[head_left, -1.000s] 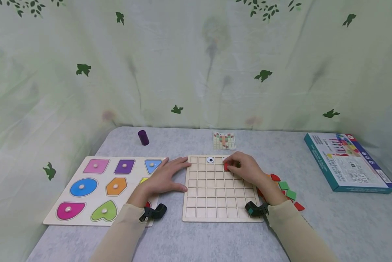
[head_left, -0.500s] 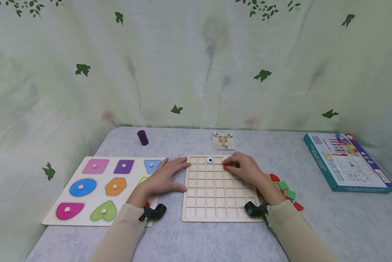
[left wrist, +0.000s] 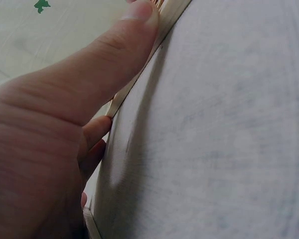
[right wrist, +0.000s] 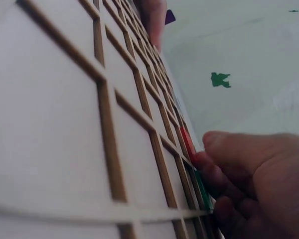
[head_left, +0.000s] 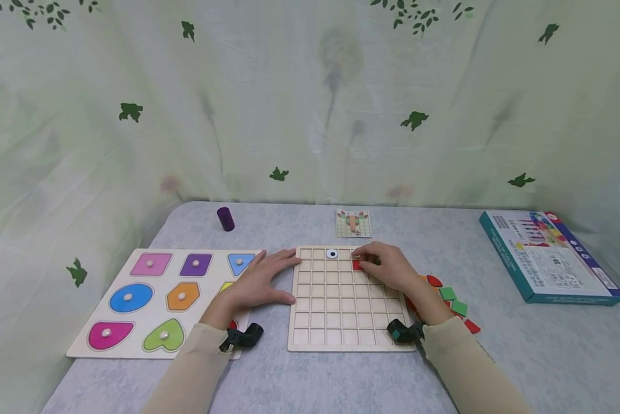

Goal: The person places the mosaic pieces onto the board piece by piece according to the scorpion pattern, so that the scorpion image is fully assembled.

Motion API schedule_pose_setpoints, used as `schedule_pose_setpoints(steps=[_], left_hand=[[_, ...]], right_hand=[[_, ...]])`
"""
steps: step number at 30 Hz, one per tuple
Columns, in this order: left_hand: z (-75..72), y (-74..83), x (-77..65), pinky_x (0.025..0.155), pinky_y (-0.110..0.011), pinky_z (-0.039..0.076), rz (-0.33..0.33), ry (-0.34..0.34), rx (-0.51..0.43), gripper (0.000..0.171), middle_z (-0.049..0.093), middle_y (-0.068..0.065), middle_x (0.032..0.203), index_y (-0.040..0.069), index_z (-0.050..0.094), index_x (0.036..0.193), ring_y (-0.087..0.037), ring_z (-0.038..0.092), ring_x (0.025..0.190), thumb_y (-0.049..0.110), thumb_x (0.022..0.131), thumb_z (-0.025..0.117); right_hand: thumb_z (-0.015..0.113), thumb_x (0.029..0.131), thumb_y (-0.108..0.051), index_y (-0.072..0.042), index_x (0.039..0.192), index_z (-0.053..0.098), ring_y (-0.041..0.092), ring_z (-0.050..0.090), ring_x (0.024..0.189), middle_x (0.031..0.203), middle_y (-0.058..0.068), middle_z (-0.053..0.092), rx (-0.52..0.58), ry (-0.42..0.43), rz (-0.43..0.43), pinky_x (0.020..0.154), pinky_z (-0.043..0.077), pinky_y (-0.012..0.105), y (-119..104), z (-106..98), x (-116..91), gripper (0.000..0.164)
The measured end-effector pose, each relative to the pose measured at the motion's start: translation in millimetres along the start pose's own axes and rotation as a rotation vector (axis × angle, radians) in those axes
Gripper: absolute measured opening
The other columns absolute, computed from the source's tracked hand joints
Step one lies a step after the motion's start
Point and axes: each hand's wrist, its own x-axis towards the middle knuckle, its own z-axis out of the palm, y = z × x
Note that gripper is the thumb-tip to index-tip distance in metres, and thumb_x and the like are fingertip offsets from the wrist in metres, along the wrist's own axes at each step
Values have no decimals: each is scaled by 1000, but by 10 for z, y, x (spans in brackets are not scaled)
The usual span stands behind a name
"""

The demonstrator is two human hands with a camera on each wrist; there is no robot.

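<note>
only the right hand (head_left: 387, 269) pinches a red tile (head_left: 358, 265).

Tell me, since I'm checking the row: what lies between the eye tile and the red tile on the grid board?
In the head view, one bare cell of the grid board separates the eye tile from the red tile, which sits one row nearer, under the right hand.
</note>
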Motion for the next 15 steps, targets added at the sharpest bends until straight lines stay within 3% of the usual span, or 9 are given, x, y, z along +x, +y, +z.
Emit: schedule_pose_setpoints(steps=[8,15], left_hand=[[-6,9,3,127,-59,1,-2,4,1,87,30,-4,165,23,45,151,-29,24,154,52,77,81],[3,-3,-1,126,-60,2,-3,8,1,87,31,-5,165,22,46,150,-30,26,154,53,77,81]], right_hand=[[60,100,-21,-18,125,69,20,64,106,120,2,69,82,-103,67,92,55,42,-28,-171,-30,26],[57,103,-24,-16,130,65,22,66,100,119,7,70,175,-111,111,80,58,36,7,-353,-63,30]])
